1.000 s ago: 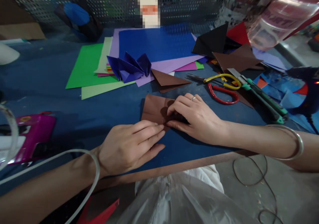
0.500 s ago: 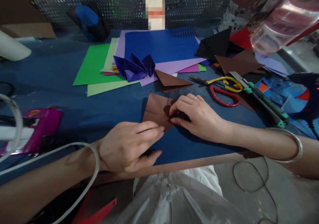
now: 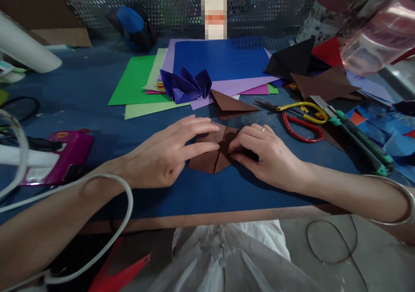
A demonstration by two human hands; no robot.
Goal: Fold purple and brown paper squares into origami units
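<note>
The brown paper (image 3: pixel 212 158) lies creased on the blue tabletop (image 3: pixel 155 201), near its front edge. The right hand (image 3: pixel 270 158) pinches the paper's right side between thumb and bent fingers. The left hand (image 3: pixel 168 151) is spread wide, its fingers over the paper's left part. Just beyond lies a folded brown piece (image 3: pixel 231 104), with the scissors (image 3: pixel 298 117) to the right, beside the cutter (image 3: pixel 353 136).

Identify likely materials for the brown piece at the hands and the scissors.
Brown piece: paper or thin card, matte; crisp creases and flat facets.
Scissors: blades look metal, slim and grey; loops look plastic or plastic-coated, smooth with a slight sheen, but whether metal runs inside isn't visible.
</note>
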